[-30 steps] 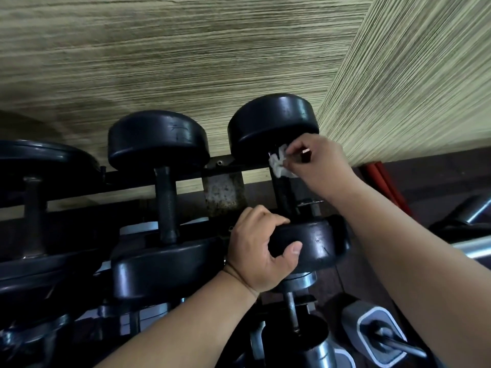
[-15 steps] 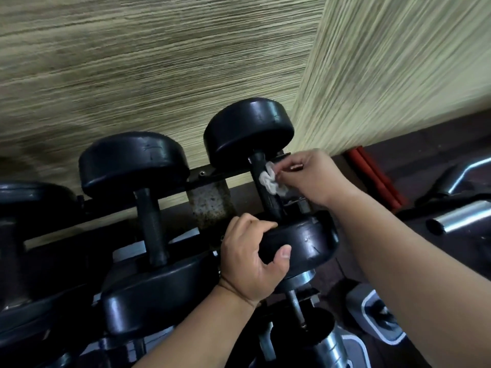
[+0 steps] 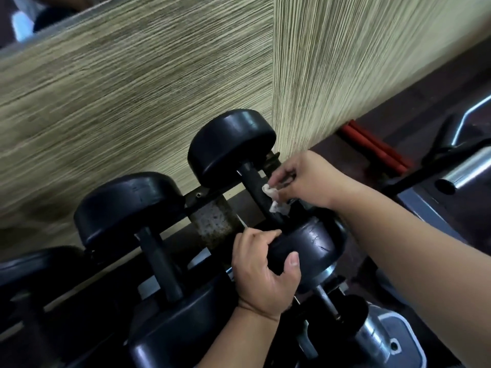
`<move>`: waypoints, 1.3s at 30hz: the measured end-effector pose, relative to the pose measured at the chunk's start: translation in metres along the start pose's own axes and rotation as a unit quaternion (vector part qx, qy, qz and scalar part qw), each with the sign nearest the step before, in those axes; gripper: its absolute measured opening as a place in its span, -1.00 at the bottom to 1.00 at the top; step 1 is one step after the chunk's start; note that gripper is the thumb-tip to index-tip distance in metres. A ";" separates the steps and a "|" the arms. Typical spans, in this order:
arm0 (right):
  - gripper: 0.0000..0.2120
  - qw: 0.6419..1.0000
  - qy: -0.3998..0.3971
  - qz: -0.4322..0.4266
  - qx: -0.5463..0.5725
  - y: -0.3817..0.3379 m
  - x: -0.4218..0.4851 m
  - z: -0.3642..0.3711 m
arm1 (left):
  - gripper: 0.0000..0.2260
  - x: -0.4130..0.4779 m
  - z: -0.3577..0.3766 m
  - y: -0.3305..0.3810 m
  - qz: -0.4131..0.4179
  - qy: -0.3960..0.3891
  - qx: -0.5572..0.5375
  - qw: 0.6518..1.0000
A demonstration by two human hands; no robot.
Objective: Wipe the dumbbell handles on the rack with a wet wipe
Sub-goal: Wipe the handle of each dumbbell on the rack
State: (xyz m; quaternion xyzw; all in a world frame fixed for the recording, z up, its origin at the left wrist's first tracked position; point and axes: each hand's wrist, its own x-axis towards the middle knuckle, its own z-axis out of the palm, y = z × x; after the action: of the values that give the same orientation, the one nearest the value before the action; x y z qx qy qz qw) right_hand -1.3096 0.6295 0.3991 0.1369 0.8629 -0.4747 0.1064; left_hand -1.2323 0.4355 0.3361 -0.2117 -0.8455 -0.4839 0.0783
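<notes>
Black dumbbells lie side by side on a dark rack [image 3: 207, 200]. The rightmost dumbbell [image 3: 231, 144] points its dark handle [image 3: 255, 187] toward me. My right hand [image 3: 310, 179] pinches a crumpled white wet wipe [image 3: 273, 199] against the right side of that handle, near its lower half. My left hand [image 3: 263, 272] grips the near head [image 3: 310, 243] of the same dumbbell, thumb on its front face. A second dumbbell [image 3: 127, 205] rests to the left with its handle [image 3: 159, 264] bare.
A striped beige wall [image 3: 132, 102] rises behind the rack. Chrome bars [image 3: 467, 168] and red rods [image 3: 372, 147] lie on the dark floor at the right. Smaller chrome dumbbells [image 3: 372, 333] sit on the lower shelf beneath my hands.
My right hand has slid the wipe down the handle from just under the far head toward the near head. My left hand keeps its grip. The camera has tilted up and right.
</notes>
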 end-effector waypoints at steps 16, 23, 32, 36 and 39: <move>-0.87 0.985 -0.083 -0.074 -0.131 -0.017 -0.006 -0.008 | -0.40 0.000 -0.001 0.002 0.005 0.007 -0.007 1.000; -0.92 0.986 -0.001 -0.126 -0.112 -0.023 0.013 -0.002 | -0.42 0.001 0.001 0.001 0.009 0.014 -0.004 1.000; -0.94 0.945 0.016 -0.258 -0.199 -0.027 0.001 0.020 | -0.57 0.000 0.002 0.002 0.009 0.038 0.002 0.999; -0.90 0.933 0.005 -0.272 -0.236 -0.027 0.015 0.012 | -0.61 0.000 0.006 0.000 0.003 0.063 -0.021 0.998; -0.84 0.904 0.026 -0.300 -0.304 -0.029 0.028 0.014 | -0.60 -0.003 0.009 0.001 -0.005 0.079 -0.015 0.997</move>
State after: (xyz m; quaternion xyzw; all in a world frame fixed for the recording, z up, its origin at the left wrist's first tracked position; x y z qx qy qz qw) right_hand -1.3447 0.6068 0.4055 -0.1552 0.9681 -0.1946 -0.0269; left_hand -1.2290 0.4424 0.3310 -0.1696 -0.8302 -0.5124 0.1392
